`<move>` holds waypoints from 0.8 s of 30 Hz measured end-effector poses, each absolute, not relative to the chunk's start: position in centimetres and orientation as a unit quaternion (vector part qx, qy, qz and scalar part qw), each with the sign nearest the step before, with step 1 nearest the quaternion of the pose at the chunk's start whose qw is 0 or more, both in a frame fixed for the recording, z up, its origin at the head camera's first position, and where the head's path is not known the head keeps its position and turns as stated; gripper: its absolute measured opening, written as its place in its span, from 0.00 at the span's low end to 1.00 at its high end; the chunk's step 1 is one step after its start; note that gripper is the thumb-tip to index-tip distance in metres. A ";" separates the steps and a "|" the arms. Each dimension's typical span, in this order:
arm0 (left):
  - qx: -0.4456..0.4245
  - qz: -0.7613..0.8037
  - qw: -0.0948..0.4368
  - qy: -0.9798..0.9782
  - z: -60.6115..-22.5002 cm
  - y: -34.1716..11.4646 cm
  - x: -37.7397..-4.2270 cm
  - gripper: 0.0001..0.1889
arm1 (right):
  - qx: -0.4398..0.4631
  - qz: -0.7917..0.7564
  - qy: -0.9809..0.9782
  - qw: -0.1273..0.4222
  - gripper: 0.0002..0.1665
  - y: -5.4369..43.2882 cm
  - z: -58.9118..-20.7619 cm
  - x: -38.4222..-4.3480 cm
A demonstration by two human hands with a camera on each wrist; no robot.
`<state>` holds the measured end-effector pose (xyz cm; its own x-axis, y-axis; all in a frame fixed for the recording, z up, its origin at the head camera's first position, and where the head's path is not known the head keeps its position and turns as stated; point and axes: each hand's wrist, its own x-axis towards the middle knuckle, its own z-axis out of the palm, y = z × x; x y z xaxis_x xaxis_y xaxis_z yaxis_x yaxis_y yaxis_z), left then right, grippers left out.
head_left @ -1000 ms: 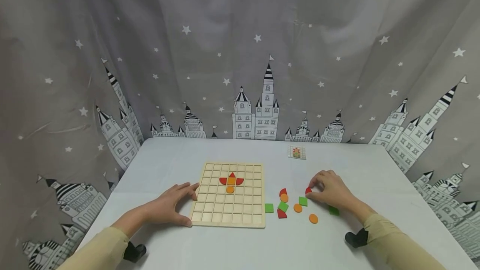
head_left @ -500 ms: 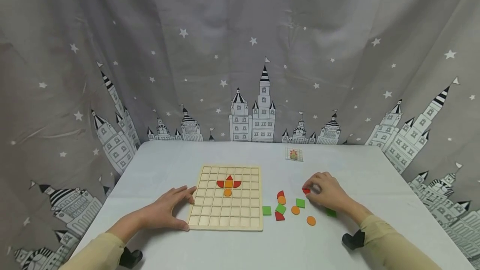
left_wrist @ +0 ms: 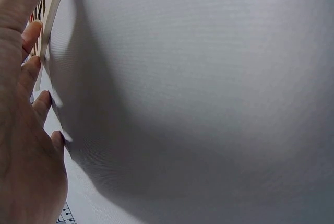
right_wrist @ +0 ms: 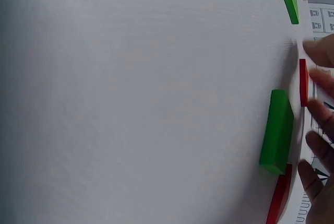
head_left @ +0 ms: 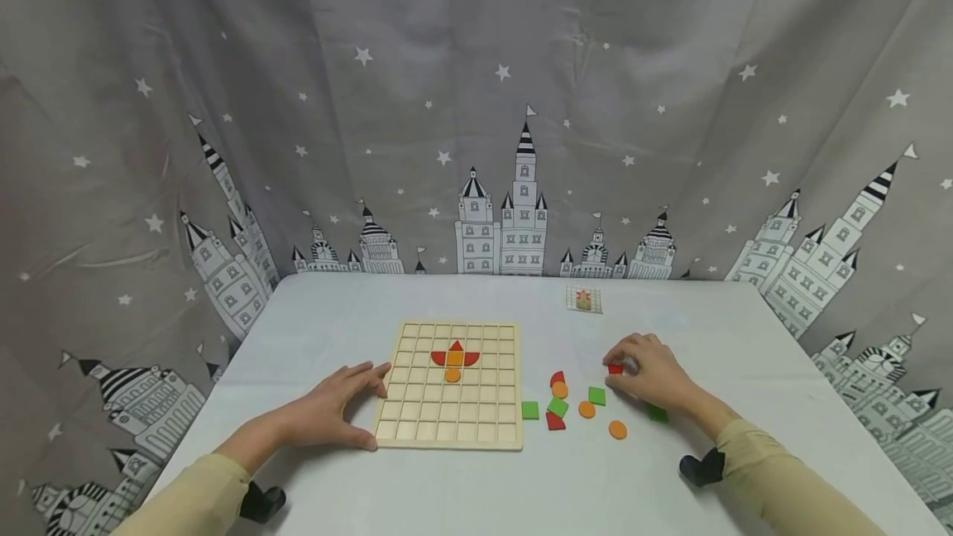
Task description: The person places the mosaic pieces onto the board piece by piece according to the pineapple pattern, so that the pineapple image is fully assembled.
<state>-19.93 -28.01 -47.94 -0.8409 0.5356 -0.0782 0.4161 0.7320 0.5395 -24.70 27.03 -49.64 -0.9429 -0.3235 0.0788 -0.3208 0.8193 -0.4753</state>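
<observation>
My left hand [head_left: 323, 409] rests at the left side of a wooden grid board [head_left: 447, 430], thumb at the near corner, fingers along the edge. In the left wrist view its fingers [left_wrist: 32, 72] lie by the board's rim. On the board sit a red triangle [head_left: 457, 346], an orange square [head_left: 455, 358], two red curved pieces [head_left: 438, 359] and an orange disc [head_left: 452, 375]. To the right, my right hand [head_left: 649, 370] pinches a red tile [head_left: 615, 369] between thumb and forefinger, low over the table. A green square [right_wrist: 277, 132] lies beneath that hand.
Between board and right hand lie loose green squares [head_left: 597, 396], orange discs [head_left: 617, 429] and red quarter-round pieces [head_left: 555, 421]. Another red piece [right_wrist: 280, 198] shows in the right wrist view. A small pattern card [head_left: 584, 299] lies at the back. A grey castle-print curtain [head_left: 387, 147] hangs behind the table.
The red tile has turned and shifted slightly between the right fingertips. The left hand and board keep their places; the head view has moved a little.
</observation>
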 end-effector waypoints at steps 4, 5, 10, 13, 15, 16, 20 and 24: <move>0.265 0.264 0.108 0.921 -47.8 -28.1 -19.9 0.31 | -0.147 -0.238 0.960 -0.003 0.18 26.8 -49.7 -24.9; 0.265 0.265 0.107 0.921 -47.8 -28.1 -19.9 0.32 | -0.145 -0.237 0.961 -0.002 0.17 26.8 -49.8 -24.9; 0.266 0.263 0.109 0.921 -48.0 -28.1 -20.0 0.32 | -0.146 -0.233 0.961 -0.004 0.13 27.0 -50.0 -25.0; 0.262 0.264 0.114 0.921 -48.0 -28.1 -20.1 0.32 | -0.148 -0.233 0.961 -0.006 0.12 27.1 -50.2 -25.1; 0.262 0.263 0.114 0.921 -47.9 -28.1 -20.1 0.32 | -0.149 -0.233 0.961 -0.008 0.12 27.2 -50.3 -25.1; 0.263 0.264 0.114 0.921 -47.9 -28.1 -20.1 0.32 | -0.150 -0.234 0.961 -0.008 0.12 27.2 -50.3 -25.2; 0.263 0.264 0.115 0.921 -47.9 -28.0 -20.0 0.32 | -0.149 -0.236 0.960 -0.009 0.13 27.2 -50.5 -25.2; 0.263 0.266 0.115 0.920 -47.8 -28.0 -19.9 0.32 | -0.152 -0.239 0.959 -0.009 0.14 27.2 -50.5 -25.2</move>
<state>-19.94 -27.95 -47.79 -0.8348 0.5459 -0.0713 0.4233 0.7193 0.5509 -25.21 27.20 -50.47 -0.9536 -0.2873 0.0903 -0.2960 0.8393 -0.4559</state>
